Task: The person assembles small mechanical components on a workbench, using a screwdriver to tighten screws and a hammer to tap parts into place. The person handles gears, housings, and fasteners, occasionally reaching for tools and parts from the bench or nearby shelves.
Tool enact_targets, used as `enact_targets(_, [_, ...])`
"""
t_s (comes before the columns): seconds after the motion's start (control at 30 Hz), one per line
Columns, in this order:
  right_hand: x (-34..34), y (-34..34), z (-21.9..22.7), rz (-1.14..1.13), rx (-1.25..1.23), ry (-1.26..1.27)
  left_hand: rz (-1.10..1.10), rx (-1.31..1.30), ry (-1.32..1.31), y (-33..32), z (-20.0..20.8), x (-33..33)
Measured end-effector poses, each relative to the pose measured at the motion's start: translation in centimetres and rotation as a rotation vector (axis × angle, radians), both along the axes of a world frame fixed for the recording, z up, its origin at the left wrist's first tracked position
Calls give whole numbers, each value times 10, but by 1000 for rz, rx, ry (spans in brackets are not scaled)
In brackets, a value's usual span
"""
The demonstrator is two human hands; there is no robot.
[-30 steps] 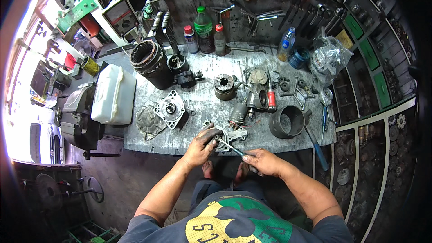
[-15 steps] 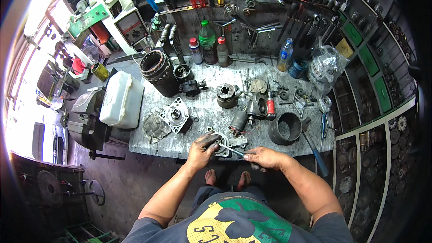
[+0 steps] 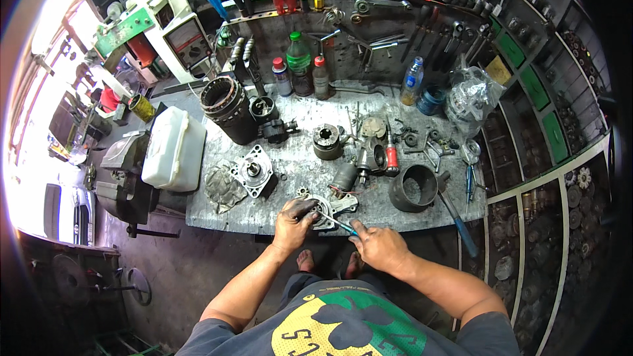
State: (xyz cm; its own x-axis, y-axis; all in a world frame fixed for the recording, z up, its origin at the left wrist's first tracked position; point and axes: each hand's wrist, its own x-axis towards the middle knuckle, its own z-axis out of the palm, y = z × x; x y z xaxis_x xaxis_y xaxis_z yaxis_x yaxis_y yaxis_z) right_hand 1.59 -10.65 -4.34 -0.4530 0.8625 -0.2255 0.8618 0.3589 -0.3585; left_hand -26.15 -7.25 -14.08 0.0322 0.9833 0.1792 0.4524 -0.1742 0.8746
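At the bench's front edge lies a round metal housing (image 3: 343, 205) with a projecting arm. My left hand (image 3: 292, 224) grips its left side, with darkened fingertips and thumb closed at the rim. In my right hand (image 3: 382, 248) is a screwdriver (image 3: 346, 227) with a blue handle and a thin metal shaft. The shaft slants up and left into the housing beside my left fingers; its tip is hidden there. My right thumb and forefinger press along the handle, the other fingers curled underneath. Just behind the housing sits a small cylindrical motor (image 3: 344, 177).
A flanged metal part (image 3: 253, 170) lies left of the housing, on the metal-topped bench (image 3: 290, 178). An open cylinder (image 3: 414, 188) and a hammer (image 3: 458, 221) with a blue handle stand to the right. Bottles (image 3: 299, 66) and a dark stator (image 3: 229, 111) are farther back.
My right hand has shifted its grip on the screwdriver, turning more upright with the fingers higher on the handle. The left hand stays at the housing. The whole view has moved slightly.
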Motion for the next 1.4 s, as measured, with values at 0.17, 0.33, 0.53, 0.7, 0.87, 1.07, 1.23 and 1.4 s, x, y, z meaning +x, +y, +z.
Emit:
enact_targets(0.17, [-1,1,-13,-7,41,182,39,17,-10,-1,5,6])
enact_targets(0.33, [12,16,-25,-170,-500,409,-60,13,106,3,11,-1])
enact_targets(0.53, [6,16,-3,-311,-712,375,-199,95,102,8,5,-11])
enact_targets(0.7, [8,15,4,-415,-882,524,-179,-45,120,9,7,-13])
enact_targets(0.87, [14,22,-3,-368,-851,507,-188,14,103,7,10,-13])
enact_targets(1.07, [8,28,-3,-407,-971,546,-148,27,-44,8,-7,-13])
enact_targets(1.23, [10,20,-11,-342,-828,466,-112,121,18,2,-11,-9])
enact_targets(1.4, [8,17,-13,-358,-817,519,-80,106,33,-3,-5,-3])
